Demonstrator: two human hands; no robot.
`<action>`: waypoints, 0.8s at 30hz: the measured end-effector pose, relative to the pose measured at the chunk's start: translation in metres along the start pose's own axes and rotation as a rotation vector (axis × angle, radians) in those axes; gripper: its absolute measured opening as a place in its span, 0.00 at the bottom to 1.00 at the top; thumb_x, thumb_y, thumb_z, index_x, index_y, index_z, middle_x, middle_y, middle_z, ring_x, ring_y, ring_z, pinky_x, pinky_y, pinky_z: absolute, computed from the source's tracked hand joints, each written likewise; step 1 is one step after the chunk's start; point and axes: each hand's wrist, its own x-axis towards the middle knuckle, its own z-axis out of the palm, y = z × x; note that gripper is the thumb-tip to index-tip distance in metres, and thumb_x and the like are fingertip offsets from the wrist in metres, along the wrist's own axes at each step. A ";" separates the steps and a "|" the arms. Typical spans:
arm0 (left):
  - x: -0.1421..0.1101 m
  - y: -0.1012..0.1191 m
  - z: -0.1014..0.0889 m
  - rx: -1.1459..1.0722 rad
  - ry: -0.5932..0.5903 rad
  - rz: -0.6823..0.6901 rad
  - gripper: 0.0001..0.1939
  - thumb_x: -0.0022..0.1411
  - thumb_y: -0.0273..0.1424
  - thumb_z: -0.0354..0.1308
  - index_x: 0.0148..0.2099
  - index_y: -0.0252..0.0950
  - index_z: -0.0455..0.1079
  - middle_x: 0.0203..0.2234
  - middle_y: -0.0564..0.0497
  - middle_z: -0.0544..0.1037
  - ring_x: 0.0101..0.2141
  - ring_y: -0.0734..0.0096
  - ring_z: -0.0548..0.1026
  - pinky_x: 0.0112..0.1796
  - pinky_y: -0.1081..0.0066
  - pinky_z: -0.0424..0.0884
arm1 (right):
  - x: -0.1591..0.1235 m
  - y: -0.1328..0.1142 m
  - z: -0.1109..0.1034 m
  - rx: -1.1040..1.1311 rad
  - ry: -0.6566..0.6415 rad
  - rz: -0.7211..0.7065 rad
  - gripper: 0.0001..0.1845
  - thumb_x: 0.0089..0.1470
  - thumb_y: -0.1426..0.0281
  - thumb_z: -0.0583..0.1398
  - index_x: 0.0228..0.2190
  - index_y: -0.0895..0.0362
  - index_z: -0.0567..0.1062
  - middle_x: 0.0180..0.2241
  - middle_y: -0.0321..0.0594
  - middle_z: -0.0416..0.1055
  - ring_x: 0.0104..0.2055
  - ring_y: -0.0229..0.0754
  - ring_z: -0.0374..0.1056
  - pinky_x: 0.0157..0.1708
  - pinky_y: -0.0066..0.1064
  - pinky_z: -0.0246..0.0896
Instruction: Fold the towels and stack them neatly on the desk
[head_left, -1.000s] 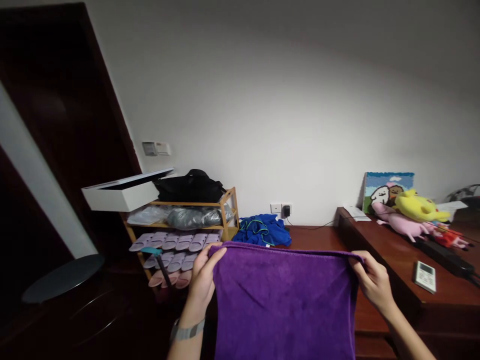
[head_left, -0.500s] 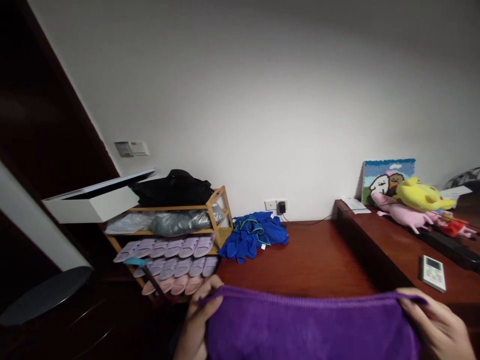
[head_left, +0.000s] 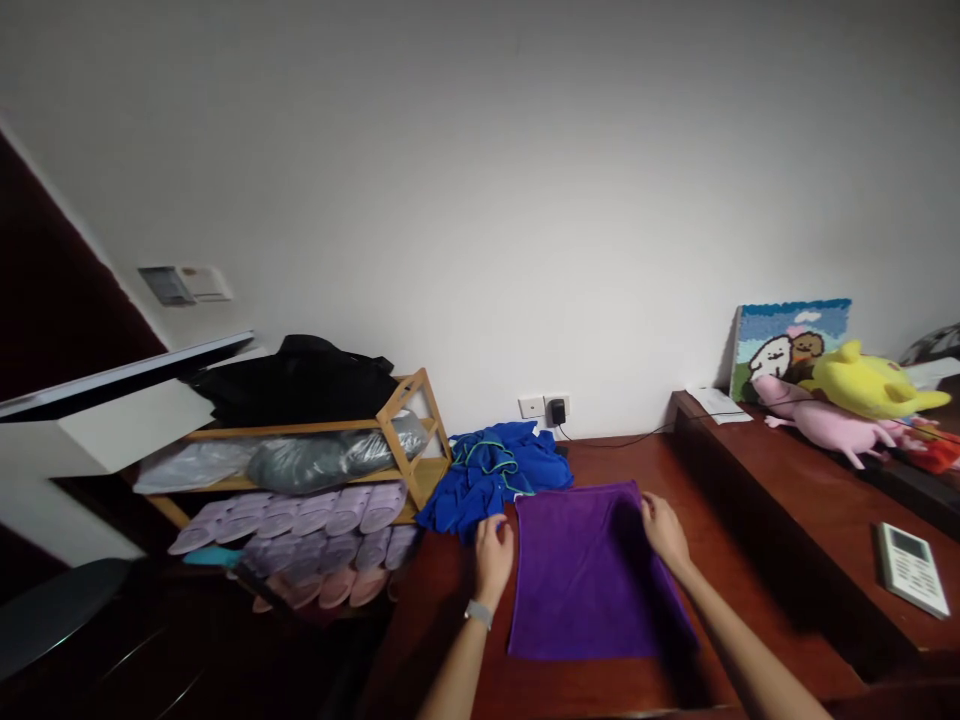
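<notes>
A square purple towel (head_left: 577, 590) lies spread on the reddish-brown wooden surface, with faint creases and a dark shadow along its right side. Just left of its upper left edge is my left hand (head_left: 493, 558), fingers loosely bent and apart, holding nothing; a grey band circles that wrist. By the upper right corner hovers my right hand (head_left: 665, 532), its fingers slightly curled and apart; whether the fingertips touch the towel's edge is unclear. Behind the towel, a crumpled heap of blue cloth (head_left: 540, 455) with green trim touches or nearly touches its upper left corner.
At left stands a wooden shoe rack (head_left: 416, 440) with lilac and pink slippers, a black bag (head_left: 300, 380) and a white box (head_left: 135, 425). A plugged-in black adapter (head_left: 557, 411) trails a cord. The raised ledge at right holds plush toys (head_left: 862, 385) and a white remote (head_left: 913, 570).
The purple towel went from being held stretched between both hands close to the camera to lying flat on the wood. Both hands have moved forward and let go of it.
</notes>
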 end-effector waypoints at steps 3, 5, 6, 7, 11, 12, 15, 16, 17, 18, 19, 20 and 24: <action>-0.023 -0.030 0.022 0.105 -0.196 0.147 0.15 0.61 0.42 0.60 0.45 0.41 0.79 0.54 0.43 0.78 0.60 0.51 0.71 0.65 0.55 0.60 | -0.053 0.030 0.041 -0.127 -0.066 -0.043 0.30 0.63 0.61 0.48 0.59 0.60 0.73 0.62 0.53 0.69 0.66 0.55 0.62 0.68 0.45 0.51; -0.036 -0.048 0.033 0.336 -0.354 0.278 0.20 0.64 0.41 0.58 0.57 0.45 0.76 0.63 0.48 0.73 0.65 0.54 0.66 0.67 0.54 0.57 | -0.087 0.054 0.063 -0.335 -0.124 -0.048 0.34 0.64 0.57 0.48 0.65 0.59 0.67 0.68 0.49 0.60 0.71 0.57 0.52 0.70 0.50 0.45; -0.041 -0.058 0.038 0.486 -0.415 0.339 0.23 0.67 0.41 0.55 0.63 0.46 0.71 0.67 0.49 0.68 0.67 0.55 0.62 0.67 0.52 0.56 | -0.101 0.066 0.070 -0.436 -0.150 -0.058 0.36 0.65 0.55 0.48 0.67 0.58 0.63 0.70 0.45 0.55 0.73 0.57 0.46 0.71 0.53 0.42; -0.048 -0.066 0.041 0.631 -0.453 0.388 0.26 0.70 0.42 0.52 0.68 0.47 0.65 0.69 0.49 0.64 0.69 0.55 0.59 0.67 0.51 0.56 | -0.110 0.079 0.073 -0.515 -0.173 -0.075 0.37 0.65 0.53 0.47 0.69 0.56 0.60 0.72 0.42 0.51 0.74 0.56 0.41 0.71 0.54 0.39; -0.099 -0.099 0.054 0.864 -0.373 0.430 0.30 0.73 0.46 0.44 0.74 0.47 0.54 0.72 0.47 0.58 0.69 0.51 0.58 0.65 0.47 0.59 | -0.109 0.121 0.053 -0.572 -0.269 -0.237 0.35 0.68 0.49 0.43 0.71 0.47 0.52 0.73 0.34 0.46 0.75 0.49 0.38 0.73 0.52 0.35; -0.119 -0.106 0.059 0.872 -0.335 0.421 0.31 0.73 0.48 0.45 0.73 0.46 0.55 0.71 0.46 0.60 0.68 0.48 0.60 0.64 0.46 0.62 | -0.100 0.127 0.043 -0.560 -0.310 -0.286 0.34 0.68 0.49 0.43 0.71 0.44 0.51 0.73 0.32 0.45 0.75 0.48 0.39 0.73 0.52 0.36; -0.176 -0.116 0.073 0.860 -0.288 0.360 0.31 0.67 0.54 0.52 0.65 0.48 0.70 0.61 0.42 0.75 0.58 0.41 0.73 0.57 0.44 0.69 | -0.066 0.132 0.012 -0.539 -0.453 -0.428 0.31 0.69 0.50 0.45 0.69 0.38 0.53 0.73 0.29 0.46 0.75 0.47 0.39 0.73 0.52 0.36; -0.187 -0.114 0.076 0.843 -0.300 0.351 0.28 0.65 0.54 0.54 0.60 0.49 0.75 0.56 0.43 0.80 0.54 0.41 0.76 0.55 0.44 0.71 | -0.056 0.130 0.006 -0.550 -0.476 -0.447 0.30 0.69 0.51 0.45 0.68 0.37 0.55 0.73 0.29 0.46 0.75 0.47 0.39 0.73 0.52 0.35; -0.192 -0.108 0.079 0.820 -0.314 0.355 0.25 0.65 0.53 0.54 0.57 0.49 0.78 0.52 0.44 0.82 0.51 0.43 0.78 0.54 0.45 0.72 | -0.050 0.126 0.003 -0.575 -0.466 -0.436 0.29 0.69 0.52 0.46 0.68 0.38 0.56 0.73 0.30 0.46 0.75 0.48 0.38 0.73 0.52 0.34; -0.190 -0.100 0.080 0.794 -0.326 0.374 0.22 0.67 0.51 0.53 0.55 0.50 0.79 0.51 0.46 0.83 0.51 0.45 0.78 0.54 0.47 0.72 | -0.048 0.123 0.004 -0.606 -0.423 -0.395 0.30 0.68 0.54 0.46 0.68 0.40 0.57 0.73 0.31 0.46 0.75 0.49 0.37 0.73 0.53 0.33; -0.181 -0.090 0.080 0.768 -0.335 0.407 0.21 0.70 0.47 0.51 0.56 0.50 0.78 0.53 0.47 0.81 0.54 0.48 0.76 0.56 0.48 0.71 | -0.050 0.119 0.008 -0.638 -0.356 -0.328 0.30 0.68 0.56 0.45 0.69 0.43 0.58 0.73 0.33 0.46 0.75 0.51 0.37 0.72 0.53 0.33; -0.167 -0.080 0.079 0.747 -0.343 0.447 0.21 0.72 0.44 0.48 0.59 0.50 0.75 0.57 0.49 0.79 0.58 0.50 0.73 0.59 0.49 0.68 | -0.056 0.117 0.015 -0.663 -0.284 -0.247 0.31 0.68 0.57 0.44 0.69 0.45 0.57 0.73 0.35 0.47 0.75 0.52 0.37 0.72 0.54 0.34; -0.099 -0.054 0.068 0.733 -0.475 0.603 0.26 0.74 0.45 0.47 0.70 0.51 0.61 0.70 0.52 0.63 0.68 0.55 0.61 0.66 0.50 0.60 | -0.094 0.123 0.046 -0.694 -0.146 -0.043 0.35 0.68 0.53 0.41 0.71 0.49 0.53 0.73 0.37 0.48 0.75 0.54 0.39 0.71 0.55 0.39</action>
